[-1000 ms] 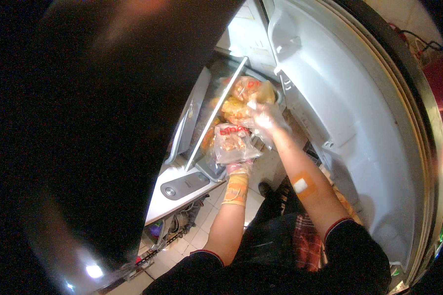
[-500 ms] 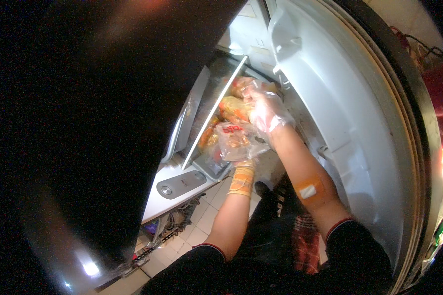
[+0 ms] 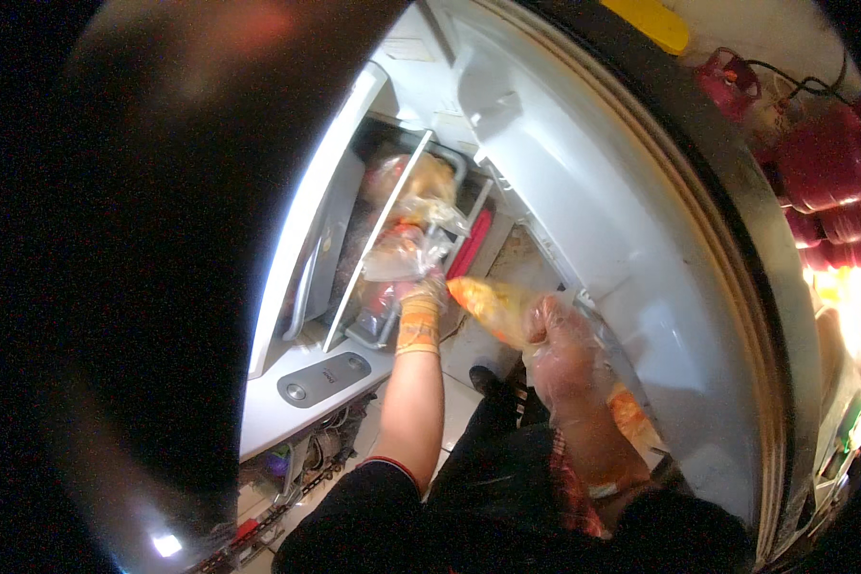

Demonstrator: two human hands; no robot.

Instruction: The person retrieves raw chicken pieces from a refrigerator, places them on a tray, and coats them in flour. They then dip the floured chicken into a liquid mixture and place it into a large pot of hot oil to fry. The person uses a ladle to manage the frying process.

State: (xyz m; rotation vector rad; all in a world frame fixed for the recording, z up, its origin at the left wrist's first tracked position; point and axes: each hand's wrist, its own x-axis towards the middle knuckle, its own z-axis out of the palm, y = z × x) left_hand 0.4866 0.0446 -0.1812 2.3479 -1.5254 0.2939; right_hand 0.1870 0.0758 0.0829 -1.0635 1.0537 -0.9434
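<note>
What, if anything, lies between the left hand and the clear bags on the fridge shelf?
Nothing visible: the left hand already touches a clear bag at the shelf front. The right hand holds an orange packet apart from the shelf.

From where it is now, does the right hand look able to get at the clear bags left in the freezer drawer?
Probably not right away: the right hand is closed on an orange bag, drawn back from the drawer, and the left hand sits by the clear bags.
</note>
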